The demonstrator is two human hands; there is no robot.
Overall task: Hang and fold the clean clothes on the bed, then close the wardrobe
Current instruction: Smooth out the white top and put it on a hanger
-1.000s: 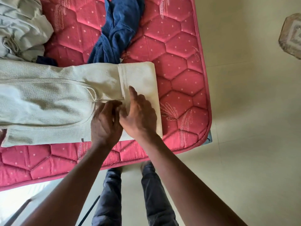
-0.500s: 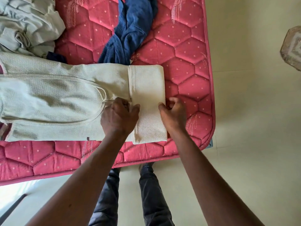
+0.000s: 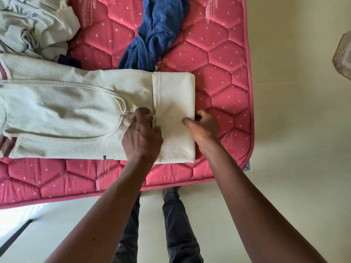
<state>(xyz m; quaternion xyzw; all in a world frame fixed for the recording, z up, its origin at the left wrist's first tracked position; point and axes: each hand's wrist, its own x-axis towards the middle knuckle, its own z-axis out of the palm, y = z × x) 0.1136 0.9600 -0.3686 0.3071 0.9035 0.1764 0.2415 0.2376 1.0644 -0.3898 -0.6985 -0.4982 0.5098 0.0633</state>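
Cream garment (image 3: 76,103), coarse weave, lies flat across the near part of the bed (image 3: 218,63), on the red quilted mattress with its hexagon stitching. The long side runs left to right in your view. Maroon stripes show at its far left end, partly cut off by the frame.

The right end is turned over on itself into a flat folded band (image 3: 174,92) that sits near the mattress corner.

Your left hand (image 3: 142,137) is on the band's inner hem. Its fingers are bent down over the hem and the thumb lies on the band, pinching the cloth there.

Your right hand (image 3: 205,126) is at the band's outer edge. Its thumb (image 3: 187,121) rests on top and the fingers are curled under the fold, so it grips the cream garment from the side.

A blue garment (image 3: 157,31) lies bunched on the mattress, its near end touching the far edge of the cream one. A crumpled pale grey garment (image 3: 34,25) sits at the far left, just beside the cream cloth.

You stand on the pale floor (image 3: 294,149) at the bed's near edge, with your dark trouser legs (image 3: 176,224) below your arms.
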